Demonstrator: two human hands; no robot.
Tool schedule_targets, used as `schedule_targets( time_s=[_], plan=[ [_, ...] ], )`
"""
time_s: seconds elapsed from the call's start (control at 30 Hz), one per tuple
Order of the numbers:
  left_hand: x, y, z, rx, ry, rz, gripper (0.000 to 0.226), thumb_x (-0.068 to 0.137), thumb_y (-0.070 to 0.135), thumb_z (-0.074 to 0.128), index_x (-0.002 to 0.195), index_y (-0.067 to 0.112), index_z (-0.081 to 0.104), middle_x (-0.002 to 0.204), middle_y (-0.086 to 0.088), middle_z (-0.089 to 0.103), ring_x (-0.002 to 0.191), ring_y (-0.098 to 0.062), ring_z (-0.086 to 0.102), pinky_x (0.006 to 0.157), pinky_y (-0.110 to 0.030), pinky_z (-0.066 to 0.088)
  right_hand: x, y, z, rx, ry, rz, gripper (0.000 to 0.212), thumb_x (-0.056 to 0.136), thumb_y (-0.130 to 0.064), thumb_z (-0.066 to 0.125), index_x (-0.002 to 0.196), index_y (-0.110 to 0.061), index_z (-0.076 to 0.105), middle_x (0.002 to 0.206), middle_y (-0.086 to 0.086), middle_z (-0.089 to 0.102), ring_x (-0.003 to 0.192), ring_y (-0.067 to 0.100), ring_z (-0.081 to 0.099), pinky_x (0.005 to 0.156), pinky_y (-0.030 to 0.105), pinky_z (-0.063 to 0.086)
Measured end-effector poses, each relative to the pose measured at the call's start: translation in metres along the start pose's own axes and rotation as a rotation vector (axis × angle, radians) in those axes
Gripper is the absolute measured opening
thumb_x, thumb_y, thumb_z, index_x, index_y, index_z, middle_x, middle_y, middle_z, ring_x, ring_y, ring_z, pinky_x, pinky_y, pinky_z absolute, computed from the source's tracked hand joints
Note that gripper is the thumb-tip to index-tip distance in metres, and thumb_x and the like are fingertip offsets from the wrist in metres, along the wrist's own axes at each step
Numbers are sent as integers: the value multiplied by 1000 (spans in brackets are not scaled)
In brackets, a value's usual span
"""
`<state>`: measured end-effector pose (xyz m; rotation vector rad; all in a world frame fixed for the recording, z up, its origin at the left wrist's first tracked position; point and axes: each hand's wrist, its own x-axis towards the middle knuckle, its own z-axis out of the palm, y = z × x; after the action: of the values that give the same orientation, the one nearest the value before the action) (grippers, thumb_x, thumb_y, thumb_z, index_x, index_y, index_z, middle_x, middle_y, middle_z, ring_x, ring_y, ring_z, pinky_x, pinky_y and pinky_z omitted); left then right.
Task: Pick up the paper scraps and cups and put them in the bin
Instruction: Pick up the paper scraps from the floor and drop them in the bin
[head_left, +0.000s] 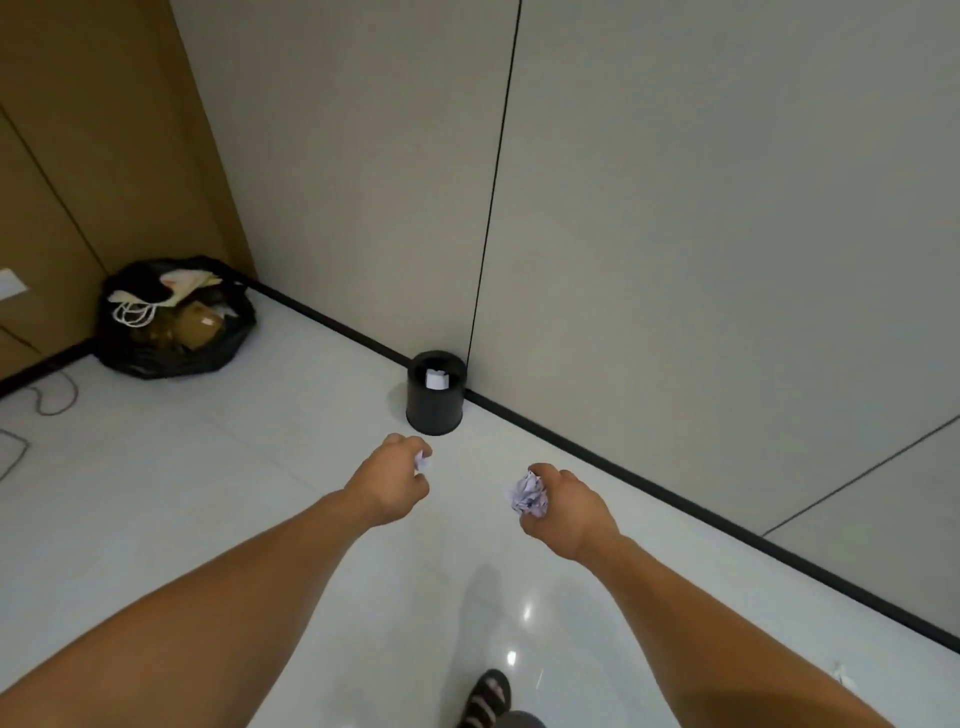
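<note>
A small black round bin stands on the white floor against the wall, with a white cup lying inside it. My left hand is stretched out just short of the bin and grips a small crumpled paper scrap, mostly hidden in the fist. My right hand, lower and to the right of the bin, grips a larger crumpled ball of paper that sticks out of its fingers.
A full black rubbish bag sits in the far left corner by a brown door. Loose cables lie on the floor at the left. A black skirting runs along the grey wall. My sandalled foot shows at the bottom.
</note>
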<state>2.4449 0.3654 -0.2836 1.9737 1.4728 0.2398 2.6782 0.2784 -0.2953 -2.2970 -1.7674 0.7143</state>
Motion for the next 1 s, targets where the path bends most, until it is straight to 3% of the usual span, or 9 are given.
schedule_targets(
  time_s=[0.13, 0.37, 0.57, 0.8, 1.0],
  plan=[
    [48, -20, -34, 12, 28, -31, 37, 92, 12, 54, 128, 16, 52, 129, -6, 44, 103, -23, 56, 82, -25, 47, 63, -39, 10, -4, -40, -43, 33, 81, -29, 61, 111, -25, 49, 101, -1, 56, 83, 18, 59, 67, 23, 42],
    [149, -67, -100, 59, 35, -95, 36, 92, 11, 55, 128, 15, 52, 130, -6, 45, 104, -21, 57, 80, -22, 46, 198, -116, 22, -2, -84, -125, 37, 84, -28, 57, 119, -23, 48, 107, 3, 56, 85, 19, 58, 75, 25, 46],
    [236, -98, -156, 72, 49, -107, 39, 91, 10, 57, 129, 14, 52, 131, -9, 45, 108, -23, 56, 91, -28, 48, 296, -173, 8, -40, -74, -184, 33, 87, -28, 54, 119, -22, 48, 111, 4, 56, 94, 20, 60, 84, 27, 47],
    [345, -147, -199, 85, -2, -25, 36, 91, 10, 57, 127, 13, 53, 128, -9, 46, 106, -23, 56, 89, -25, 47, 400, -227, 6, -135, -57, -206, 35, 93, -25, 50, 127, -19, 46, 123, 7, 52, 105, 26, 56, 82, 28, 45],
    [444, -160, -235, 133, -116, 102, 32, 91, 14, 56, 123, 15, 54, 128, -7, 46, 106, -22, 56, 90, -25, 45, 463, -259, -10, -4, 0, 17, 46, 91, -36, 53, 134, -24, 42, 124, 7, 54, 104, 25, 60, 87, 31, 47]
  ],
)
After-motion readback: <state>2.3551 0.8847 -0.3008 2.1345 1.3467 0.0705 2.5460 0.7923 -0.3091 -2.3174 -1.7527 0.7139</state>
